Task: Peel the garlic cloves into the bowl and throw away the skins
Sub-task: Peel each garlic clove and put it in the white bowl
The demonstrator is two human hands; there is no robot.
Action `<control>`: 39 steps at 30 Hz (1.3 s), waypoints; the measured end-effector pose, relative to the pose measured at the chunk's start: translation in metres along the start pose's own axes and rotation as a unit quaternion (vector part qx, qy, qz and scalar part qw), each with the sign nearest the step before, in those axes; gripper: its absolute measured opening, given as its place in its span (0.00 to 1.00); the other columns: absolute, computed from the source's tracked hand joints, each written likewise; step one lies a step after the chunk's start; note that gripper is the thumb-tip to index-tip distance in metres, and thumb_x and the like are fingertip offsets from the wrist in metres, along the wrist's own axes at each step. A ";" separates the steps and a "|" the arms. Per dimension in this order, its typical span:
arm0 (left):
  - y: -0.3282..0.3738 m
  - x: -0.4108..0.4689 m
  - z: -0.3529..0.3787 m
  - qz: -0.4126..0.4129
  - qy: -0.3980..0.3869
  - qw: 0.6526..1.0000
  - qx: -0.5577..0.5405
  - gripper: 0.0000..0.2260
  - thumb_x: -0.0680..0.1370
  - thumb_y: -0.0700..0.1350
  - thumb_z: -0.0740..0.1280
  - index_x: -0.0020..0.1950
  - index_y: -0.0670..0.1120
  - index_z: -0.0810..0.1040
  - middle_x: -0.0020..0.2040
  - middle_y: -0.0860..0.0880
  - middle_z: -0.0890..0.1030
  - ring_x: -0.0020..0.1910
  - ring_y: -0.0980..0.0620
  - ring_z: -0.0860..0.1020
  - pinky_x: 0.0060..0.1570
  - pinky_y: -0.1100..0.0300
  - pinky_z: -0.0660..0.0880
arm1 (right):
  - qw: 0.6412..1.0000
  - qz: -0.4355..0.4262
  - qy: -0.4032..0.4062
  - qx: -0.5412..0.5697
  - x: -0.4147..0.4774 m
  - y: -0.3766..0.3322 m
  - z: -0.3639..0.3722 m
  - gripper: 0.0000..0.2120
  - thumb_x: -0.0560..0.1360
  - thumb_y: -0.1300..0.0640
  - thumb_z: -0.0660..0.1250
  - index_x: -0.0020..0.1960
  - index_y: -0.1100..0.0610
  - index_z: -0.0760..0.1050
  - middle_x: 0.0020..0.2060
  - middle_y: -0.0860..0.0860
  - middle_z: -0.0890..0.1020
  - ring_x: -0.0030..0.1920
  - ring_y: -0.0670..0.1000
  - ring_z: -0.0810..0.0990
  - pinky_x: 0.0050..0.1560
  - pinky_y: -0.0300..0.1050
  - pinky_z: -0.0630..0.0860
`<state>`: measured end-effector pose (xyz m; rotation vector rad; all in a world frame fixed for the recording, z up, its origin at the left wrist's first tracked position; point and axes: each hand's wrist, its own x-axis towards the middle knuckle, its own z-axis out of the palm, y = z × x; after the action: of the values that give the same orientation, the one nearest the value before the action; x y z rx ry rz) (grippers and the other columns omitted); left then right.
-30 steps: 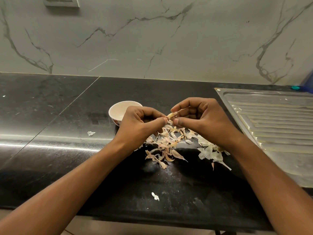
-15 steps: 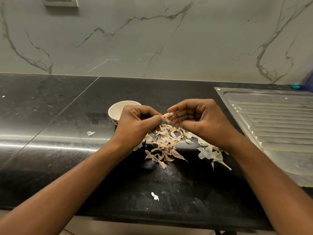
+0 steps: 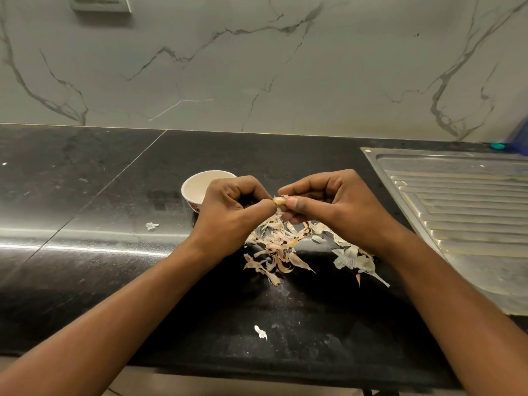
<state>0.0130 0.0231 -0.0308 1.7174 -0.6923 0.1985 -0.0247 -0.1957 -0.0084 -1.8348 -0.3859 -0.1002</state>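
Just both hands [image 3: 285,207] pinching one garlic clove [image 3: 279,200] above loose skins [image 3: 281,247]

- A home kitchen, by every sign.
- A dark polished stone countertop [image 3: 100,195] runs along a wall [image 3: 257,67] clad in pale, grey-veined marble slabs.
- A ribbed stainless-steel drainboard [image 3: 463,201] is set into the counter on the right.
- A switch plate [image 3: 100,2] is mounted on the wall at the top left.
- Food preparation is laid out on the counter: 1 small white bowl [image 3: 197,181], a heap of papery garlic skins [image 3: 278,247], and a garlic clove [image 3: 279,200] pinched between the left hand [image 3: 228,212] and the right hand [image 3: 337,207].
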 end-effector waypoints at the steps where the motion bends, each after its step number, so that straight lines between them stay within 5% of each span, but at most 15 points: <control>1: 0.000 0.000 0.000 -0.003 0.001 1.000 -0.013 0.06 0.76 0.34 0.72 0.39 0.40 0.84 0.32 0.42 0.79 0.31 0.49 0.74 0.32 0.56 0.70 | 1.000 0.000 -0.003 0.005 0.000 0.000 0.001 0.11 0.80 0.66 0.72 0.61 0.63 0.84 0.48 0.57 0.90 0.49 0.57 0.90 0.51 0.45 0.86; 6: -0.001 0.003 0.000 -0.033 0.022 0.997 -0.073 0.05 0.73 0.37 0.70 0.38 0.37 0.83 0.34 0.32 0.77 0.33 0.44 0.71 0.36 0.50 0.68 | 1.000 -0.007 -0.005 0.030 0.001 0.000 0.001 0.11 0.80 0.68 0.70 0.62 0.64 0.84 0.49 0.59 0.89 0.50 0.59 0.90 0.54 0.48 0.87; 25: 0.001 0.004 0.001 -0.061 0.018 0.996 -0.060 0.06 0.72 0.38 0.70 0.39 0.35 0.81 0.35 0.33 0.77 0.32 0.48 0.73 0.33 0.59 0.71 | 0.985 0.052 -0.083 0.145 0.003 0.000 0.001 0.12 0.86 0.68 0.59 0.64 0.63 0.79 0.48 0.57 0.83 0.47 0.51 0.82 0.52 0.44 0.82; 39: 0.001 0.005 -0.001 -0.068 0.042 0.995 -0.066 0.07 0.71 0.38 0.70 0.37 0.35 0.80 0.34 0.32 0.77 0.32 0.47 0.72 0.32 0.60 0.71 | 0.990 0.060 -0.063 0.112 0.000 -0.007 -0.002 0.10 0.83 0.66 0.66 0.64 0.63 0.77 0.54 0.61 0.88 0.53 0.58 0.88 0.55 0.48 0.86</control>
<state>0.0162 0.0219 -0.0275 1.6138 -0.5134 0.1258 -0.0262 -0.1955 -0.0018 -1.6407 -0.3596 0.1380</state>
